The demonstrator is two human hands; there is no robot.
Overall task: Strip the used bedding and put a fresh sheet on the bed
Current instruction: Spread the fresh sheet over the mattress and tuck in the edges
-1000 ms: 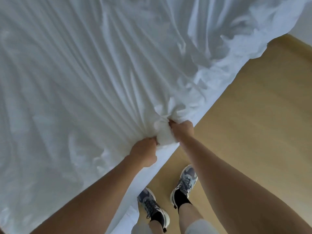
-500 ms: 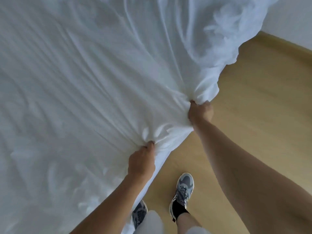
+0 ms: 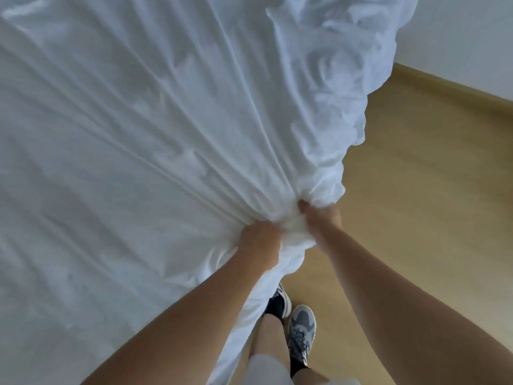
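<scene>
At the bedside, the white sheet fans in taut folds to its near edge, with wooden floor open on the right up to a pale wall. The left hand and right hand, apart half a second ago, now clench fistfuls of sheet side by side.

Light wood-toned floor fills right side, smooth, under soft even light. Plain pale wall in top right corner. Wood-coloured skirting runs along wall foot.
</scene>
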